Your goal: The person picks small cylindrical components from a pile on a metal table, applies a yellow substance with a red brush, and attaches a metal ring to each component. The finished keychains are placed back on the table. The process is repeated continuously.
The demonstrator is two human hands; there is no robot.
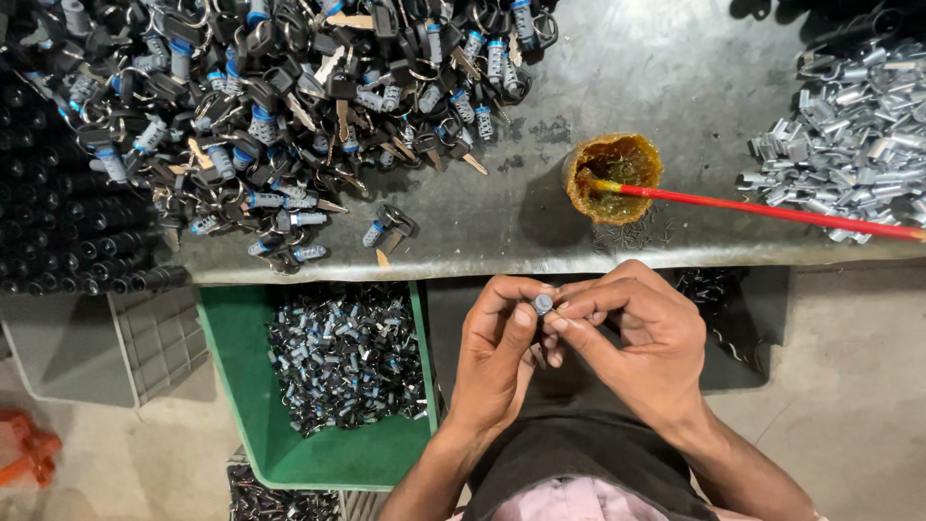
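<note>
head view: you look down past the bench edge at your own hands.
lock cylinder (543,304): small, grey, round-faced — pinched between both hands, just below the table edge.
left hand (497,352): thumb and fingers closed on the cylinder.
right hand (641,333): fingertips meet it from the other side, hands together.
green bin (241,386): left of your hands, holding small metal parts.
grease pot (613,177): on the grey table (627,68) above, a red stick (772,209) resting in it.
key heap (270,106): black keys and cylinders, upper left.
silver clips (849,135): piled far right — well apart from your hands.

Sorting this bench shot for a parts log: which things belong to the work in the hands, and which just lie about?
In hand:
left hand
right hand
small lock cylinder, pinched by both

Lying about:
pile of keyed cylinders
grease pot
red stick
metal clips
green crate
</note>
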